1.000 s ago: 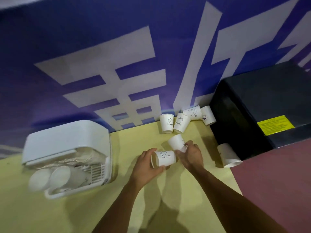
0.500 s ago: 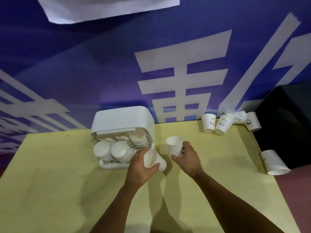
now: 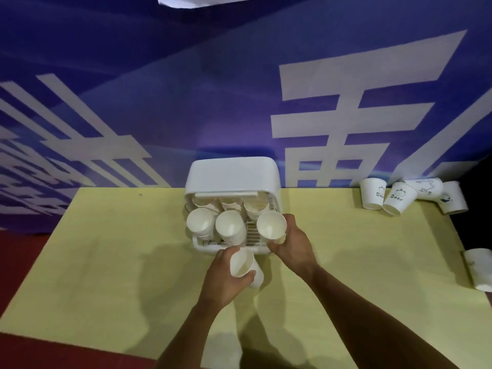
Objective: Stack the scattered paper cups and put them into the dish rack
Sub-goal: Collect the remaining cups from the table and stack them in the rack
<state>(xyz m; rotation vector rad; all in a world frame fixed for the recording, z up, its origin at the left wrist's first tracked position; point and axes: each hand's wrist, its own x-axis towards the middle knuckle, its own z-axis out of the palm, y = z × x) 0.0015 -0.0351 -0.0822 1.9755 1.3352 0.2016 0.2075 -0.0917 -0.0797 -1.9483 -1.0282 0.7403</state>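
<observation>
Paper cup (image 3: 271,225) gripped by right hand (image 3: 292,250) now at dish rack (image 3: 231,177); left hand (image 3: 222,282) grips second cup (image 3: 241,263)

both bare forearms stretch from the bottom edge toward the middle of the frame. the left hand (image 3: 225,282), just below centre, curls fingers and thumb round a paper cup (image 3: 241,263). the right hand (image 3: 294,247), slightly higher and to its right, grips a second cup (image 3: 271,225) from beneath.

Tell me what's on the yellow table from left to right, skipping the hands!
White plastic dish rack → cluster of four white printed paper cups at the back → lone white paper cup lying at the right edge.
</observation>
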